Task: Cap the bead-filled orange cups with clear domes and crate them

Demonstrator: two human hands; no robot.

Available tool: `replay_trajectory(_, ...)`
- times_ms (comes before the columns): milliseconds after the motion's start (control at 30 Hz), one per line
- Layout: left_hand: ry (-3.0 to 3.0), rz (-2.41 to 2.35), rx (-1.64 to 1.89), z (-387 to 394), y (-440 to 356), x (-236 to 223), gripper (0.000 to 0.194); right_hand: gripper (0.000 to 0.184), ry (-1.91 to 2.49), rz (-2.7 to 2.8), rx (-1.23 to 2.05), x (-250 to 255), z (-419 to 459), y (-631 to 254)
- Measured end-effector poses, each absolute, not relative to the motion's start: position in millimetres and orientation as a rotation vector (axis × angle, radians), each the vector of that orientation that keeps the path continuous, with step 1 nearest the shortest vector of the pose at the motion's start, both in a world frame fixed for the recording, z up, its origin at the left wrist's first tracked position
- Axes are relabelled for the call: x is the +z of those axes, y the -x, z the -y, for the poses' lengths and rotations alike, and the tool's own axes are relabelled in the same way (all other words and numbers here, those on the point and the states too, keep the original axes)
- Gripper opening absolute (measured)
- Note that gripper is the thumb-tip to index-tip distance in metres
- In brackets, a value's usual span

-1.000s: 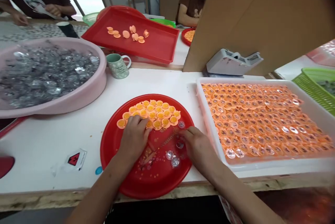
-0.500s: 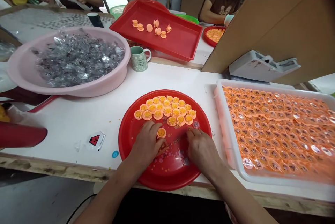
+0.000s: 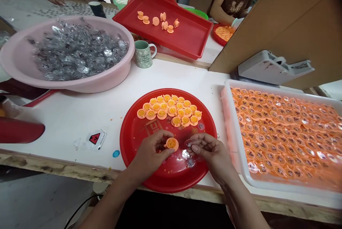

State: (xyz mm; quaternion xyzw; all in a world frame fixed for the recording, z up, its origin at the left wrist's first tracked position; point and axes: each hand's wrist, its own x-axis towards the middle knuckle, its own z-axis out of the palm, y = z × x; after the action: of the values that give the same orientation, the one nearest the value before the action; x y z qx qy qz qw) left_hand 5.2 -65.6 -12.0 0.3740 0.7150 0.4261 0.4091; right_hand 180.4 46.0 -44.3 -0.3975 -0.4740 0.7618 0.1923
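Over the round red tray (image 3: 130, 161), my left hand (image 3: 150, 154) pinches a small orange toy teacup on a saucer (image 3: 171, 144), its opening facing up with yellow bits inside. My right hand (image 3: 214, 152) is closed on a small clear plastic disc (image 3: 188, 143), held by thumb and fingertips just right of the cup. A few similar clear discs (image 3: 190, 162) lie on the tray below that hand, and another disc (image 3: 201, 126) lies near the cups. Several orange teacups with yellow contents (image 3: 163, 106) stand packed together on the tray's far half.
A white bin (image 3: 244, 173) of disc-topped orange cups stands at right. A pink basin (image 3: 107, 85) of clear discs, a green mug (image 3: 143, 56) and a slanted red tray (image 3: 184, 38) are behind. A tape dispenser (image 3: 269, 67) sits by cardboard. Two people work beyond.
My left hand has raised the teacup and moved slightly right. My right hand has turned and now holds a clear disc up, close to the cup. The view has shifted slightly.
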Motion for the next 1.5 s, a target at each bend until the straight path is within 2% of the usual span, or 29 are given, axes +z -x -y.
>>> replay_trajectory(100,-0.874,-1.745,1.071,63,-8,-12,0.017,0.032,1.072,1.223,2.215,-43,-41,-181)
replay_trajectory(233,-0.778,-1.612,1.124,63,-11,-15,0.022,0.027,0.955,1.149,2.281,-41,-36,-180)
replay_trajectory(400,-0.560,-1.429,1.219,65,-15,-21,0.026,0.025,0.945,1.186,2.256,-42,-30,-178)
replay_trajectory(667,-0.601,-1.502,1.176,65,-13,-17,0.029,0.020,0.969,1.282,2.214,-48,-28,-181)
replay_trajectory(800,-0.648,-1.500,1.172,66,-14,-20,0.022,0.016,1.019,1.486,2.085,-42,-33,-181)
replay_trajectory(967,-0.689,-1.427,1.112,67,-15,-19,0.035,0.004,0.933,1.840,1.887,-32,-40,-178)
replay_trajectory(1100,-0.881,-1.401,1.033,65,-17,-11,0.038,0.010,0.836,2.021,1.746,-32,-37,-175)
replay_trajectory(1367,-1.068,-1.576,0.995,70,-30,-5,0.047,0.026,0.631,2.359,1.183,-37,-26,-178)
replay_trajectory(1500,-1.082,-1.683,1.031,71,-35,-20,0.048,0.020,0.752,2.300,1.143,-38,-25,-183)
